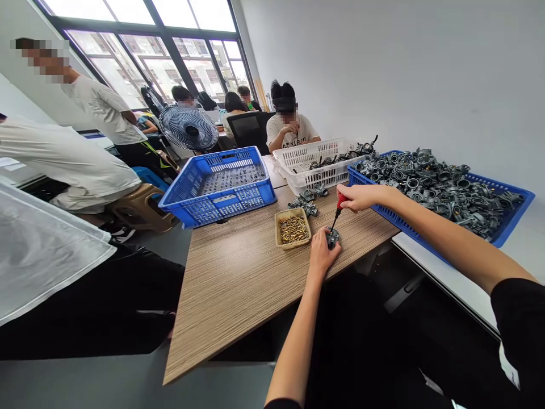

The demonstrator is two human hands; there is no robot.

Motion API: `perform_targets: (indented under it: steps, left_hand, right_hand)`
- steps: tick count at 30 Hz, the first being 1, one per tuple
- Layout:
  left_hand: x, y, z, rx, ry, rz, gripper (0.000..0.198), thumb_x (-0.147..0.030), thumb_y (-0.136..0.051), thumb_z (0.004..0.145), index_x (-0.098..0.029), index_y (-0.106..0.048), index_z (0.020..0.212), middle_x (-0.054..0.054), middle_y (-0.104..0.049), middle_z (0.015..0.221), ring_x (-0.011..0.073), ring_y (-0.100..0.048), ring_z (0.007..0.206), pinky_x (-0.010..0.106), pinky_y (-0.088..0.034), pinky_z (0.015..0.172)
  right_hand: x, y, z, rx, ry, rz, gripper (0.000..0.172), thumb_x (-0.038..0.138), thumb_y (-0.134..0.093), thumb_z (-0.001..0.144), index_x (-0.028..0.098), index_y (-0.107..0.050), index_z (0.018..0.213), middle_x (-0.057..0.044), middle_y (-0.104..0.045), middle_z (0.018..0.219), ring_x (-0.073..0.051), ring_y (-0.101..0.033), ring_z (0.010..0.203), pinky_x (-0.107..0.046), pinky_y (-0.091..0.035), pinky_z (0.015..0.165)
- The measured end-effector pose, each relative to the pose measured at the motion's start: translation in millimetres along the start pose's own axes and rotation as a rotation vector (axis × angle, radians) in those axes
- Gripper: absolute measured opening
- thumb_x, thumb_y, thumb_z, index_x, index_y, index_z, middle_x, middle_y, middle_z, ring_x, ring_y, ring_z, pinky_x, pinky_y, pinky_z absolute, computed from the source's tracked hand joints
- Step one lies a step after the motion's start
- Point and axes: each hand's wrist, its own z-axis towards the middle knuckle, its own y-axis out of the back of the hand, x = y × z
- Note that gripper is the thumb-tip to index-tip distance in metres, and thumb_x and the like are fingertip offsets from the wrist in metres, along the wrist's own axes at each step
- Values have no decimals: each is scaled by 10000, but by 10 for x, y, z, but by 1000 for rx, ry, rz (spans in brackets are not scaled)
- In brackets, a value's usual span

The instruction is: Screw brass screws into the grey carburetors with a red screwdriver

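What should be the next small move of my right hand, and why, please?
Probably a small turn of the red-handled screwdriver: the right hand already holds its handle, its shaft reaches down to the metal part, and the left hand holds that part.

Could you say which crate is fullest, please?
The right blue crate, grey parts heaped above its rim; the white crate holds fewer, the left blue crate shows its floor.

Tub (293, 246) (on the table (230, 278)) sits left of the screwdriver (341, 201).
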Motion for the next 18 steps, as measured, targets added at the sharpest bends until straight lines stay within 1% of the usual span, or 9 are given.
perform_targets:
  steps: [1,4,8,9,11,13,14,16,18]
  left_hand:
    - [3,-3,0,-2,-2,-4,405,-220,-677,835,-249,-509,1203,86,-659,1194,281,-630,1151,454,-514,1053]
    - [7,-7,2,-8,-4,-8,410,-213,-678,831,-249,-512,1205,92,-659,1216,285,-622,1173,462,-509,1068]
    - [-2,-4,5,1,3,-2,438,-210,-683,823,-251,-517,1227,88,-662,1199,290,-622,1166,474,-502,1081]
    - [-5,-3,6,2,5,-1,436,-210,-683,824,-250,-517,1226,87,-661,1201,292,-622,1168,475,-500,1083]
    - [-9,-2,7,1,9,-1,428,-212,-682,827,-248,-515,1219,86,-661,1206,293,-622,1166,474,-501,1082]
    - [-8,-5,8,-4,10,1,424,-213,-685,827,-247,-512,1213,87,-662,1207,291,-623,1160,472,-506,1078]
    - [-5,-8,9,-6,8,1,424,-213,-687,826,-247,-512,1210,88,-663,1207,289,-623,1159,471,-508,1078]
    - [4,-13,9,-9,4,-1,420,-212,-690,825,-248,-511,1203,90,-663,1210,286,-623,1168,468,-509,1082]
    - [11,-18,10,-8,2,-6,412,-209,-688,826,-252,-511,1195,90,-662,1222,285,-622,1191,466,-509,1087]
  right_hand:
    - [6,1,-2,-35,-14,-27,149,343,-516,1039,224,-526,1128,-67,-744,897,-223,-692,822,-304,-444,673]
    - [39,0,-12,-123,-31,-110,227,449,-534,1036,223,-547,1050,-115,-735,1007,-261,-688,885,-324,-428,672]
    - [88,-7,-23,-87,80,-37,170,371,-544,1023,238,-532,1128,-90,-736,1053,-250,-687,921,-321,-458,742]
    - [99,-8,-22,-80,86,-24,162,354,-543,1020,239,-533,1134,-87,-736,1058,-247,-688,928,-318,-460,752]
    - [115,-9,-19,-90,30,-45,166,363,-535,1023,228,-546,1120,-100,-735,1044,-256,-692,926,-321,-455,744]
    - [116,-9,-16,-120,-49,-90,208,401,-535,1026,212,-561,1108,-122,-734,1022,-276,-697,917,-332,-449,730]
    - [109,-9,-15,-128,-63,-96,223,411,-542,1023,208,-564,1112,-127,-735,1020,-281,-699,915,-335,-450,730]
    - [87,-13,-14,-108,-27,-59,213,389,-562,1012,216,-557,1136,-113,-742,1035,-272,-704,918,-333,-461,745]
    - [64,-24,-12,-72,26,-8,184,332,-568,1006,228,-545,1156,-93,-749,1059,-254,-707,931,-321,-472,760]
